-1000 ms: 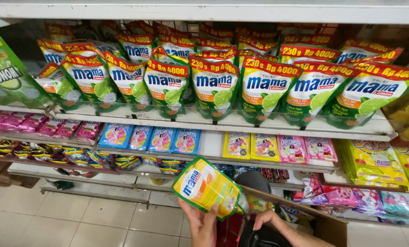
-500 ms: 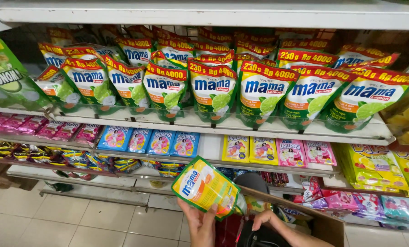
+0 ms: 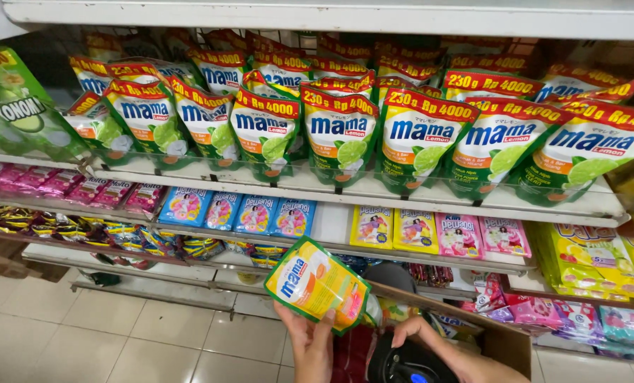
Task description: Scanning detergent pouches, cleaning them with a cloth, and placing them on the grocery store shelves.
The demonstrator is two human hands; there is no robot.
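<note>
Yellow and green soap pouch [image 3: 315, 284] is up in the left hand [image 3: 311, 345], tilted, fingers [image 3: 329, 318] pinching its lower edge with the thumb tucked behind, so most of the pouch sticks out above the hand, in front of the lower shelves [image 3: 317, 245]. Right hand [image 3: 450, 352] is wrapped over a black scanner-looking gadget [image 3: 410, 363], though the frame cuts it off at the bottom, so can't really tell what it is. Rows of green pouches [image 3: 339, 135] fill the top shelf.

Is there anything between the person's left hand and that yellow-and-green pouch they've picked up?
Nothing visible: the left hand grips the yellow-and-green pouch directly, thumb on its front. The right hand rests apart on a black device.
</note>
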